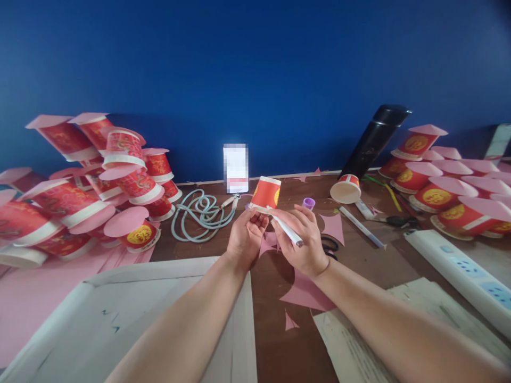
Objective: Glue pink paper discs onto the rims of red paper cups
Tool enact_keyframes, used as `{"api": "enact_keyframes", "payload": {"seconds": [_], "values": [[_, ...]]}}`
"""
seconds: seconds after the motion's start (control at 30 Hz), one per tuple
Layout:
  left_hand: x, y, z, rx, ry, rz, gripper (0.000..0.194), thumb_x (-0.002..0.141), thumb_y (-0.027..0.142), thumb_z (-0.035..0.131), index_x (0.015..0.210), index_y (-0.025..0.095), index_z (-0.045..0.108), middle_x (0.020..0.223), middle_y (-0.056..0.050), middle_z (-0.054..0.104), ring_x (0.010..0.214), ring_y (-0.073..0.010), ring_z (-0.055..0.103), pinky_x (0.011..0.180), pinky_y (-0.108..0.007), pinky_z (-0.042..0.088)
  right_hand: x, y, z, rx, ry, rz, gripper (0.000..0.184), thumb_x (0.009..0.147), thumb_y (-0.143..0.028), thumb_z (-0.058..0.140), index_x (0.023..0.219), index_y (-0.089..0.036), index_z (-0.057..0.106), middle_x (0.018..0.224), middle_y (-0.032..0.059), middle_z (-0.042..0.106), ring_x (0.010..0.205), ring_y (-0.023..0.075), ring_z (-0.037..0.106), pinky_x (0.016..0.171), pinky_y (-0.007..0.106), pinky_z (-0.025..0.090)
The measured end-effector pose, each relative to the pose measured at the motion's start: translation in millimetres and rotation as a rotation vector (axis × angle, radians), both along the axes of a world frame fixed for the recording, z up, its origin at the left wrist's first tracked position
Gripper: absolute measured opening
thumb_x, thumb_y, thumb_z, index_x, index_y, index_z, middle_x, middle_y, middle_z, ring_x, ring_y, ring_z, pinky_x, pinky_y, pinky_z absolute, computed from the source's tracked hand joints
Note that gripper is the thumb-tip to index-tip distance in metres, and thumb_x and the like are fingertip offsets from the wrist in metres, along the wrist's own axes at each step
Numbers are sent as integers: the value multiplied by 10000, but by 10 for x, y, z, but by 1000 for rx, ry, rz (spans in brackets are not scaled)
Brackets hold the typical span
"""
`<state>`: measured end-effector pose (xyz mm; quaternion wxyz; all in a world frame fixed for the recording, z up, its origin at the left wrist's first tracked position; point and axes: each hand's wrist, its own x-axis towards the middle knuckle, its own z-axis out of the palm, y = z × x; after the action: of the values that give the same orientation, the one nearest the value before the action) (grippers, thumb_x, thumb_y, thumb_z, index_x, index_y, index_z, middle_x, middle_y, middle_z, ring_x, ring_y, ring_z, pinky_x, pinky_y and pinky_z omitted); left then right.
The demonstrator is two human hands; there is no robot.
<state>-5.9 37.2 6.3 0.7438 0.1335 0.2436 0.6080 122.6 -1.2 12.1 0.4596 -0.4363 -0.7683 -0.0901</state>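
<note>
Cup [266, 193] rim-down in left hand [245, 234]

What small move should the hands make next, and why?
Probably a slight turn of the red cup by the left hand: that hand holds it wide end down, and the white pen in the right hand points at its lower edge, though I can't confirm contact.

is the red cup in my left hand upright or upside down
Upside down, slightly tilted: the red cup has its wider, rimmed end down at your left hand, narrower end up.
</note>
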Motion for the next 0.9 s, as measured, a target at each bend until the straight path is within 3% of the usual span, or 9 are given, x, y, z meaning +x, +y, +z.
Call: {"api": "enact_keyframes", "payload": {"seconds": [0.9], "values": [[-32, 22, -1, -42, -50, 20, 44, 740, 105, 612, 779, 120, 625, 729, -34, 653, 685, -99, 612, 744, -235, 483, 23, 4, -20, -17, -16, -11, 309, 878, -171, 532, 1179, -230, 572, 1062, 33, 712, 936, 182, 638, 1011, 410, 356]]}}
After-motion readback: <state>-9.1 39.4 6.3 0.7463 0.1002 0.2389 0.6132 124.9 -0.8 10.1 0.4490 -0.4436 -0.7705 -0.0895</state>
